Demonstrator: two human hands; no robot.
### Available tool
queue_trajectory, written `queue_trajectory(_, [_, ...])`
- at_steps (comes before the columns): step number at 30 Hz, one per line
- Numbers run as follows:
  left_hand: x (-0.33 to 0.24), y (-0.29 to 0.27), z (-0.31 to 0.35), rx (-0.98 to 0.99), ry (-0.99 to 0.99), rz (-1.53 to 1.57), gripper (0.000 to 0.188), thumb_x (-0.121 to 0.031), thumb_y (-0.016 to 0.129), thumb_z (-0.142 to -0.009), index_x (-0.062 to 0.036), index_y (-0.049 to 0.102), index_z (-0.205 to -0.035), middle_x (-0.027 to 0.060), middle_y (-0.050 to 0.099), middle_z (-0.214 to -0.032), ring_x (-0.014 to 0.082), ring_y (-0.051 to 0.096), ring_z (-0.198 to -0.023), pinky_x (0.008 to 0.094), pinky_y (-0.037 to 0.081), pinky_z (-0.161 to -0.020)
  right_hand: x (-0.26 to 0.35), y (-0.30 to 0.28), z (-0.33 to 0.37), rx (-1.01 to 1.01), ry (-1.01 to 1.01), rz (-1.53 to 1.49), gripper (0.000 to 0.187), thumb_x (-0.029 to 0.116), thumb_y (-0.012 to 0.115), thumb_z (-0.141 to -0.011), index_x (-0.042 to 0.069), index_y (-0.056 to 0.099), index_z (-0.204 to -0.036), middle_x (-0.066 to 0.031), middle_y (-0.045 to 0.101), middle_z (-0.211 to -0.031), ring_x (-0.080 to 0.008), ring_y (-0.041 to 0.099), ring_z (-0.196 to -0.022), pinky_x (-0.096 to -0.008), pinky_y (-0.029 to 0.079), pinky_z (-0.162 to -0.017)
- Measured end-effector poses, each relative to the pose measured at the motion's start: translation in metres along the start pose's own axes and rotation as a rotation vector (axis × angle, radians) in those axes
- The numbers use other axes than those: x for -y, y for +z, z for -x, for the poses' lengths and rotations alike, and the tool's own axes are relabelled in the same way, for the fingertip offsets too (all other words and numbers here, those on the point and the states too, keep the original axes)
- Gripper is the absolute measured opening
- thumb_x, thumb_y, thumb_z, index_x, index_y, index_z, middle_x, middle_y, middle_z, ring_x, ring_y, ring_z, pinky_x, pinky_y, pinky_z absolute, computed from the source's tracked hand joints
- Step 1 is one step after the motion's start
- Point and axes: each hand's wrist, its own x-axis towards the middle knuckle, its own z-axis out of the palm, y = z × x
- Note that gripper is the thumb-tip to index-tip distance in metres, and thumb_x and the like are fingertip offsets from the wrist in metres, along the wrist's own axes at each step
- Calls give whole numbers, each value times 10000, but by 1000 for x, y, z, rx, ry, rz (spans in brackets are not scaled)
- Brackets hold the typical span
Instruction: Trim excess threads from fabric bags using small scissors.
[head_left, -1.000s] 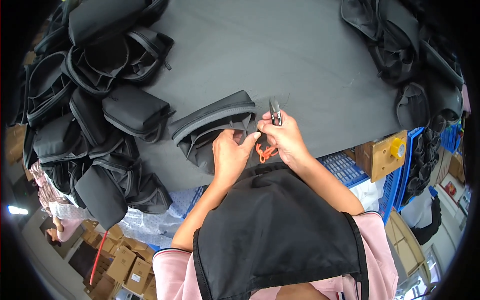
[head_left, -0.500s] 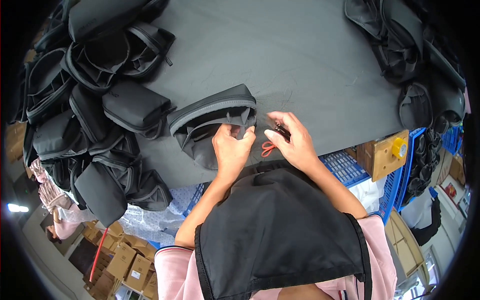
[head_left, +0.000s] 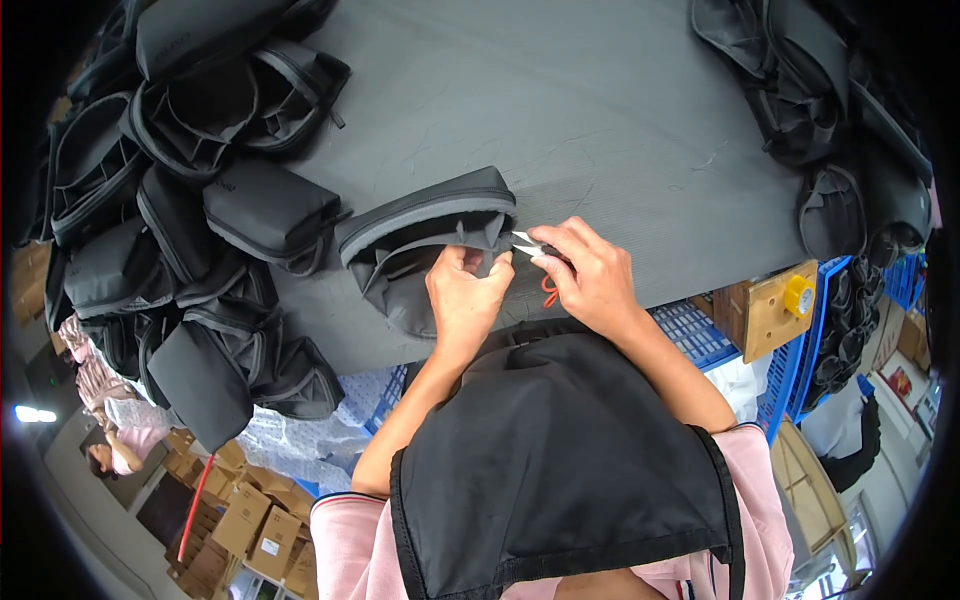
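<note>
An unzipped black zip pouch (head_left: 400,300) lies on the table in front of me, its inner pockets showing. My left hand (head_left: 466,295) is closed on the pouch's right edge, thumb and fingers pinching the fabric. In my right hand (head_left: 594,278) is a pair of thread snips (head_left: 524,243), held between thumb and fingers, with a red loop (head_left: 549,291) hanging below. The pale blades are apart and point left, right at the pouch edge beside my left fingertips. My palm hides the rest of the snips.
A heap of black pouches (head_left: 270,210) fills the table's left side, and more pouches (head_left: 800,90) lie at the far right. Loose threads lie on the grey table top (head_left: 600,120). By the near right edge are a blue crate (head_left: 690,330) and a yellow tape roll (head_left: 798,296) on a board.
My right hand has turned and brought the snips left to the pouch edge; the pale blades now show. The red loop has shifted right. My left hand and the pouch have hardly moved.
</note>
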Motion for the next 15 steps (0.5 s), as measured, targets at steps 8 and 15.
queue_trajectory(8, [-9,-1,1,-2,13,-42,305,-161,722,-638,78,595,-777,156,632,-732,214,611,-669,314,481,-649,2,-6,-5,-1,-220,236,187,112,668,-740,91,653,-926,-23,591,-759,-203,581,-587,-310,452,-535])
queue_trajectory(15, [-4,-2,1,12,-15,-36,302,-155,723,-636,82,592,-770,157,625,-720,211,603,-660,311,478,-642,-2,-8,-7,88,-124,99,179,99,663,-755,57,647,-929,-42,595,-769,-207,573,-606,-287,456,-557])
